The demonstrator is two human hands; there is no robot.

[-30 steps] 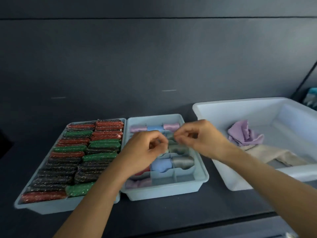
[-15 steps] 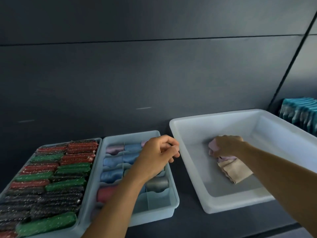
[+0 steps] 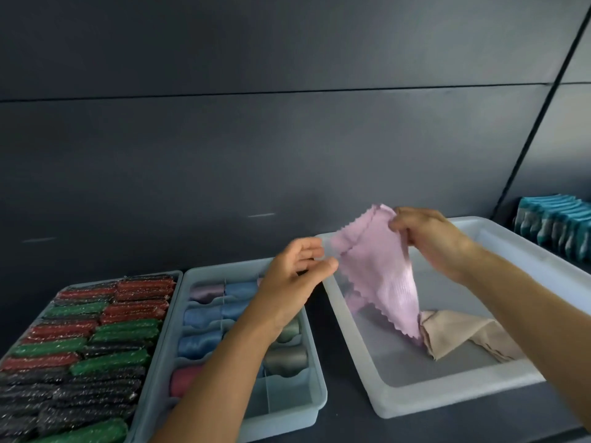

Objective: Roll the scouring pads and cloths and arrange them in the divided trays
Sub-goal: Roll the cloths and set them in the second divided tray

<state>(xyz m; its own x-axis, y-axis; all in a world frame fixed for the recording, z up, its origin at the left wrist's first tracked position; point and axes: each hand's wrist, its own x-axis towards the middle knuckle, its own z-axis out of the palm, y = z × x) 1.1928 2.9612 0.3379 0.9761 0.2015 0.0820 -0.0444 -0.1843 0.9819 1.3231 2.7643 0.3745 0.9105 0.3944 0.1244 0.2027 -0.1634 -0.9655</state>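
My right hand (image 3: 431,241) pinches the top corner of a lilac cloth (image 3: 380,276) that hangs unfolded over the white tub (image 3: 447,398). My left hand (image 3: 294,276) is beside the cloth's left edge, fingers apart, thumb and fingertips at or near the edge; I cannot tell if they touch it. A beige cloth (image 3: 460,334) lies crumpled in the tub. The divided tray (image 3: 287,410) holds rolled blue, lilac, grey and red cloths, partly hidden by my left arm. The left tray (image 3: 179,279) is full of rolled red, green and black scouring pads (image 3: 96,346).
A row of teal folded items (image 3: 556,225) stands at the far right behind the tub. A dark wall rises right behind the trays. The dark counter edge runs close below the trays.
My right hand went from the divided tray into the tub, took the lilac cloth and lifted it up. My left hand left the tray and rose toward the cloth. The view shifted right.
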